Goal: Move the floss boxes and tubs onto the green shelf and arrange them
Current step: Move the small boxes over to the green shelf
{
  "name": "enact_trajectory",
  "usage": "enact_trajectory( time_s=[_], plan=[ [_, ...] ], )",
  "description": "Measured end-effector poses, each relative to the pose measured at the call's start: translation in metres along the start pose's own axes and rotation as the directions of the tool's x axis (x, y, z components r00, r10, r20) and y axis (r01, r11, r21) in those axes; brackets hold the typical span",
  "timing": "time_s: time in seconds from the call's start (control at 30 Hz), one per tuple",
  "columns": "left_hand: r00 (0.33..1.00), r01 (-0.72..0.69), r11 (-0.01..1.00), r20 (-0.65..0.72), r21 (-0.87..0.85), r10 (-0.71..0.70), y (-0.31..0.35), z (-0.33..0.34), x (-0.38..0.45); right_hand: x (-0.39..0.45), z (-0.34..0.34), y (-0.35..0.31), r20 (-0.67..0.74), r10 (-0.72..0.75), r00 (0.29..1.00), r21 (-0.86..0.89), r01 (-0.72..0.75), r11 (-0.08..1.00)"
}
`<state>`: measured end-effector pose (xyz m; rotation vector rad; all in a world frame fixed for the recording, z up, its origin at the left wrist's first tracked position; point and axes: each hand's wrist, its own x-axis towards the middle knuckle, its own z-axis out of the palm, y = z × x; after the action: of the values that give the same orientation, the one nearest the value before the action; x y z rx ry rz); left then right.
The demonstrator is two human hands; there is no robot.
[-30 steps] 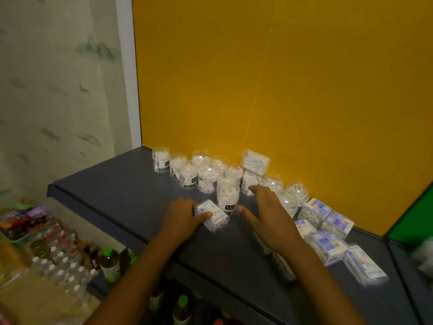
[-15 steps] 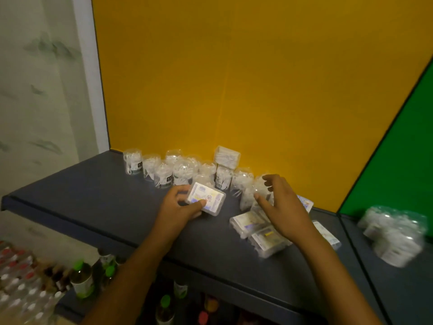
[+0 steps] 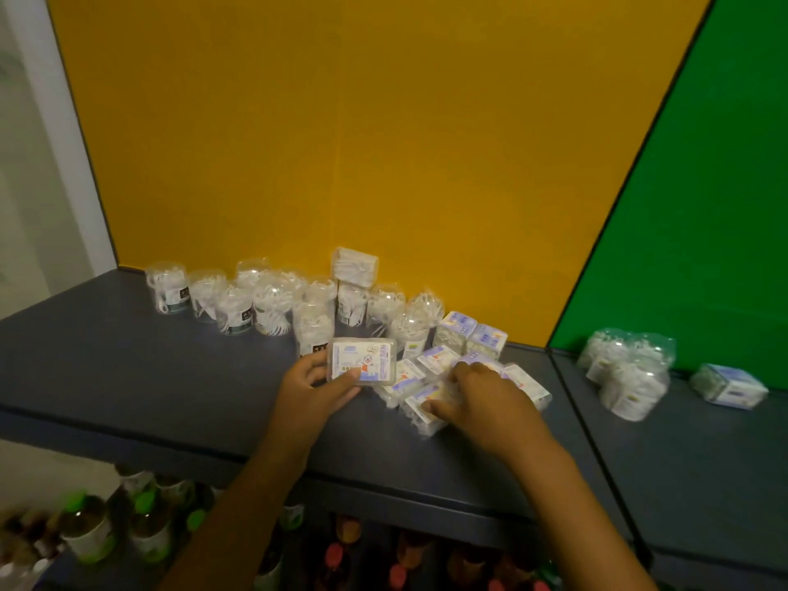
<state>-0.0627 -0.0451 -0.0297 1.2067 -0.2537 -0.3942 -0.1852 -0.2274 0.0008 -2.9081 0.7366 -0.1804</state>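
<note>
Left hand (image 3: 313,388): clamped on a clear floss box (image 3: 361,362), thumb along the lower edge, label face tilted up toward the camera, box lifted just above the shelf.
Right hand (image 3: 482,398): fingers spread and pressing down on a loose pile of floss boxes (image 3: 430,379); closed around one or only resting on top, cannot tell.
Yellow-backed shelf (image 3: 128,360): dark grey surface, carrying both hands' boxes.
Tubs (image 3: 264,302): clear round tubs crowded in a ragged row against the yellow back panel (image 3: 341,142), one small box (image 3: 354,266) perched on top of a tub.
Two more boxes (image 3: 471,334): upright, side by side, right end of the row.
Green shelf (image 3: 703,454): to the right, past the divider; a cluster of tubs (image 3: 627,368) and one floss box (image 3: 729,386) lying there, near the green panel.
Lower shelf: bottles (image 3: 85,531) with green and red caps, blurred.
</note>
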Motion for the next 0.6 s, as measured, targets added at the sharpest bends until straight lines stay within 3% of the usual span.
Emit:
enact_trajectory(
  time_s=[0.17,0.47,0.6],
  plan=[
    [1.000,-0.025,1.000,-0.016,0.005,0.025,0.004,-0.010,-0.013,-0.001,0.011,-0.013,-0.012,0.035,0.999,0.017,-0.035,0.999],
    [0.997,-0.068,0.997,-0.041,0.048,0.070,0.019,-0.018,-0.042,-0.010,0.013,-0.012,-0.006,0.106,0.994,0.213,-0.103,0.972],
    [0.994,-0.108,0.992,-0.014,0.070,0.109,0.026,-0.005,-0.060,-0.023,0.011,-0.004,-0.076,0.138,0.988,0.350,-0.103,0.931]
  ],
)
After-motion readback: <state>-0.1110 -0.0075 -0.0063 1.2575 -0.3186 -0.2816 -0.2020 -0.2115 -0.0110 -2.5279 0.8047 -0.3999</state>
